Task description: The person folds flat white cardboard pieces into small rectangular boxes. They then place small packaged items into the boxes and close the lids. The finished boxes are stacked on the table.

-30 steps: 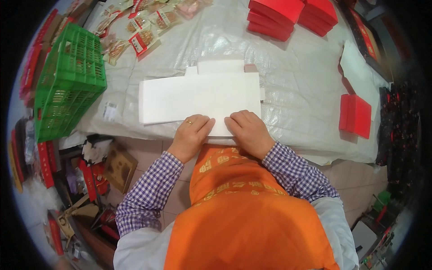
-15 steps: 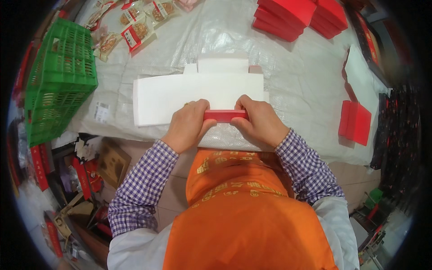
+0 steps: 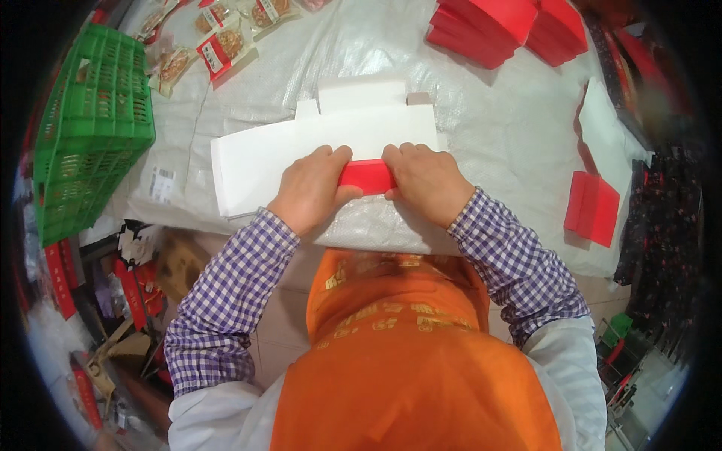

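Observation:
A flat cardboard box blank (image 3: 259,161), white on the inside, lies before me near the table's front edge, with tabs along its far side. Its near flap (image 3: 367,178) is folded up and over, showing the red outer face. My left hand (image 3: 310,189) pinches the flap's left end, thumb below and fingers on top. At the right end my right hand (image 3: 430,184) grips it the same way, its thumb mostly hidden. Both hands rest over the white panel, and the blank lies slightly askew.
Stacks of red card (image 3: 489,26) stand at the far right. A partly folded red and white box piece (image 3: 594,207) lies near the right edge. On the left are a green plastic crate (image 3: 98,128) and several wrapped pastries (image 3: 229,49). White woven sheeting (image 3: 481,143) covers the table.
Both hands have moved slightly forward and closer together. The flap has tipped further over, so more of its red face shows. The blank has turned a little.

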Demonstrator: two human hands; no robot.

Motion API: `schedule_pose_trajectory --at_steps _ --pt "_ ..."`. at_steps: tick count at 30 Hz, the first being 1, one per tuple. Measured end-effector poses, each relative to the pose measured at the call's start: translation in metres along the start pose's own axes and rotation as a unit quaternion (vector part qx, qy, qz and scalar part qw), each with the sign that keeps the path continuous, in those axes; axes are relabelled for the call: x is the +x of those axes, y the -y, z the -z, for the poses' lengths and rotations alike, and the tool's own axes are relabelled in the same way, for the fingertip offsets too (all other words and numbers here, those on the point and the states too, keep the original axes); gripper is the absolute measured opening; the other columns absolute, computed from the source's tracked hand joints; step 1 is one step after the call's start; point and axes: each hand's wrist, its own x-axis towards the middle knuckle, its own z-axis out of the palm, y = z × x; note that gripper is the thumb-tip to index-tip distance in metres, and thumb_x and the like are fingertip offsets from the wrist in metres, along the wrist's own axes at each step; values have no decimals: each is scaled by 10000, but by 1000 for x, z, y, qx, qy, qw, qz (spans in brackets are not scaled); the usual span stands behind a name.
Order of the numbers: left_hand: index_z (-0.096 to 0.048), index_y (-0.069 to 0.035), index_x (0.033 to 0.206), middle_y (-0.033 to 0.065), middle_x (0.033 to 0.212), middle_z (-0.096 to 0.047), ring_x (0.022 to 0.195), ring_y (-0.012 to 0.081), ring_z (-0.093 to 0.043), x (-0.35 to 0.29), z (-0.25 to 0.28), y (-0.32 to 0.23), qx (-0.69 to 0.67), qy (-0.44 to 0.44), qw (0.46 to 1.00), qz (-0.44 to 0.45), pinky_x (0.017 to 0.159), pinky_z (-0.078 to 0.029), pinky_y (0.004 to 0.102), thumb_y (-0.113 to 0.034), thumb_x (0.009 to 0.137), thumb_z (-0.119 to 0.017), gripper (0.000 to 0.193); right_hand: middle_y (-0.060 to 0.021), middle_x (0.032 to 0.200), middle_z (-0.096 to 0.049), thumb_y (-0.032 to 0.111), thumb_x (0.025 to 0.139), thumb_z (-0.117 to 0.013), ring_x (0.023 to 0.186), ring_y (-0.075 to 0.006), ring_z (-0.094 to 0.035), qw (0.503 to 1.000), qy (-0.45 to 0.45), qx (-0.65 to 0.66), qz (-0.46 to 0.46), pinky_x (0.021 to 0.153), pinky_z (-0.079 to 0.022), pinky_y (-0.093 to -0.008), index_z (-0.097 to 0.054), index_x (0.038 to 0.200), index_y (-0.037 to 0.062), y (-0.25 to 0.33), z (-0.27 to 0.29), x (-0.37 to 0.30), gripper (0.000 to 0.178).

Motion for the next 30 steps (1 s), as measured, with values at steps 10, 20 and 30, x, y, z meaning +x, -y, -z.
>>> schedule_pose_trajectory --at_steps 10,20,30 --pt "-553 -25 1043 197 974 -637 912 401 -645 4 -4 6 10 12 1000 -15 784 -526 463 -308 861 -783 408 -184 838 -699 356 816 -819 826 -370 -684 995 33 87 -30 745 -540 -438 -628 930 23 -33 6 14 401" --pt "-577 -31 1015 159 967 -645 910 382 -636 -7 -4 0 55 -67 995 -54 798 -521 449 -226 854 -775 321 -127 923 -682 308 854 -770 935 -333 -656 999 -28 37 22 801 -523 -417 -654 988 56 -19 1 3 309" --pt "-704 -37 985 80 894 -650 806 253 -643 -73 -56 -15 101 -299 921 -229 679 -543 359 -33 784 -716 202 -55 896 -550 109 806 -634 866 -237 -573 927 -283 32 243 735 -482 -341 -604 970 86 -4 -43 -67 168"
